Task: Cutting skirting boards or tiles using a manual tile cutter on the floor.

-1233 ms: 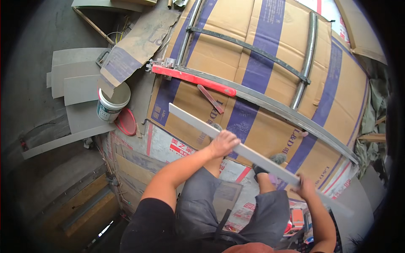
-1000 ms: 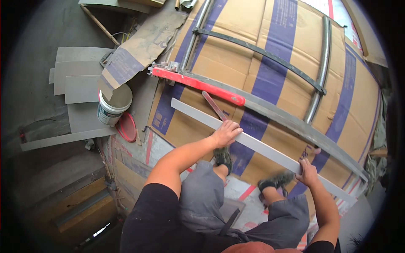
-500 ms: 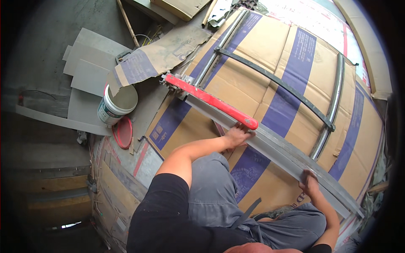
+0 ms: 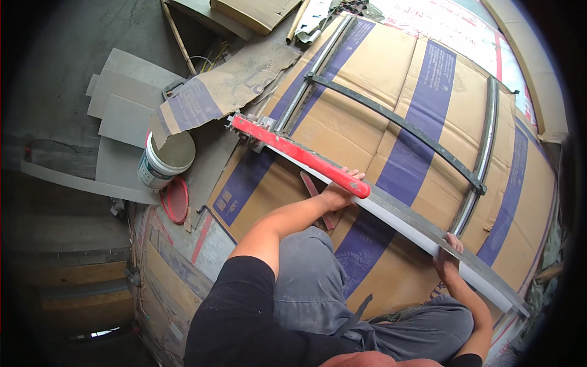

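Observation:
A manual tile cutter with a long red handle [image 4: 299,153] and a grey metal rail [image 4: 409,214] lies diagonally in front of me. Along the rail's near side runs a narrow pale grey tile strip [image 4: 391,218]. My left hand [image 4: 336,197] grips the strip beside the handle's free end, its fingertips reaching past the handle. Farther right, my right hand [image 4: 448,257] is closed round the strip near the rail's lower end, with fingers over the rail. The undersides of both grips are hidden. A small reddish bar [image 4: 318,196] lies by my left wrist.
Flattened cardboard [image 4: 342,116] with purple bands lies under the cutter. A black crossbar [image 4: 397,125] joins two metal side rails beyond it. To the left stand a white bucket [image 4: 153,168], a red lid [image 4: 175,200], grey tile pieces [image 4: 128,116] and a torn cardboard flap [image 4: 195,104].
The strip's near face has turned and looks brighter. Both hands have shifted slightly, with their fingers now reaching over the rail; the cutter's handle end has moved a little left and nearer me.

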`<action>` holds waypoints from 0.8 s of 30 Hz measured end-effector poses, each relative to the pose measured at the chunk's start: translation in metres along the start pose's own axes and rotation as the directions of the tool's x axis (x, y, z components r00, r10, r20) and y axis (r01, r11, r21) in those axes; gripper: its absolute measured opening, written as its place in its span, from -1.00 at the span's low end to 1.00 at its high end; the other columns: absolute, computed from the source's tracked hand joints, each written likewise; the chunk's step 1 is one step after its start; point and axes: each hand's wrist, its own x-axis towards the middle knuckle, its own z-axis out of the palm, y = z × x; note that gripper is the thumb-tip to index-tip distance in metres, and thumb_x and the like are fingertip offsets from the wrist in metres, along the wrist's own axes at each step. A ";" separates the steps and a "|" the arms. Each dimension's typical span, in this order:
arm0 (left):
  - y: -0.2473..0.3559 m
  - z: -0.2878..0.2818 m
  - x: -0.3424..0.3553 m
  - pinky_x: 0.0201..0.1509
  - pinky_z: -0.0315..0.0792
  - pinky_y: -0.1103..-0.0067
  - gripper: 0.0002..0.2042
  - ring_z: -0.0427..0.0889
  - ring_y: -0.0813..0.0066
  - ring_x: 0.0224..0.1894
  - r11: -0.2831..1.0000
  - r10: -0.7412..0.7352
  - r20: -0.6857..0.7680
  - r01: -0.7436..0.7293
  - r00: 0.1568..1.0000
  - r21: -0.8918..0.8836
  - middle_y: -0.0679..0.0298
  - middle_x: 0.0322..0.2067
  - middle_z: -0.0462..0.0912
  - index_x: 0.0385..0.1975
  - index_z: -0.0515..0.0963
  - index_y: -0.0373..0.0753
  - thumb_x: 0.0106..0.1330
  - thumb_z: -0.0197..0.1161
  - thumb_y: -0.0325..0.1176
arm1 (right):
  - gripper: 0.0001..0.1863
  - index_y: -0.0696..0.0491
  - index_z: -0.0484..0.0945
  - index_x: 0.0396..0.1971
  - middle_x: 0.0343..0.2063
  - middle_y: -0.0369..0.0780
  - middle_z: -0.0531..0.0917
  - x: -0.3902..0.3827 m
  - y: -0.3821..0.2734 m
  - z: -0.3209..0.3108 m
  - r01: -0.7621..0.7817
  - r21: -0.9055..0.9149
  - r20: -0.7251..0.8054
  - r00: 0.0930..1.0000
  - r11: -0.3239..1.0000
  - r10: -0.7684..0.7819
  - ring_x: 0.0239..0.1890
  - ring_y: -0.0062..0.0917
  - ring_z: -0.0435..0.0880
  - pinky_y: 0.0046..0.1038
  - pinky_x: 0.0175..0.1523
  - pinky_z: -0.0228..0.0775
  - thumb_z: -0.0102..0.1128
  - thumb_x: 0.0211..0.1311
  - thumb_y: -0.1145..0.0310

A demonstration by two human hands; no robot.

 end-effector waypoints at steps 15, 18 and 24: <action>-0.024 -0.009 -0.001 0.50 0.03 0.02 -0.54 0.30 0.12 0.44 0.999 0.028 -0.180 -0.019 0.983 0.050 0.15 0.35 0.39 0.24 0.46 -0.08 0.38 0.13 -0.11 | 0.01 0.08 0.24 0.37 0.39 -0.02 0.30 -0.121 0.114 -0.011 -0.256 -0.235 0.023 0.963 0.938 0.269 0.47 -0.11 0.24 -0.05 0.54 0.04 0.49 -0.25 0.45; -0.028 -0.008 -0.006 0.51 0.00 0.03 -0.54 0.30 0.12 0.43 0.999 0.000 -0.185 0.008 0.983 0.043 0.15 0.35 0.39 0.23 0.47 -0.09 0.37 0.14 -0.11 | -0.19 0.11 0.27 0.33 0.37 -0.05 0.33 -0.141 0.124 -0.008 -0.351 -0.115 0.048 0.932 0.929 0.358 0.45 -0.09 0.25 -0.08 0.53 0.06 0.34 -0.03 0.46; -0.026 -0.014 0.001 0.50 0.02 0.06 -0.54 0.34 0.16 0.39 1.000 0.011 -0.166 -0.008 0.986 0.020 0.18 0.28 0.44 0.23 0.44 -0.10 0.34 0.16 -0.15 | -0.31 0.10 0.31 0.28 0.37 -0.05 0.34 -0.146 0.128 -0.006 -0.309 -0.187 -0.020 0.950 0.932 0.311 0.44 -0.07 0.26 -0.05 0.53 0.06 0.22 0.11 0.25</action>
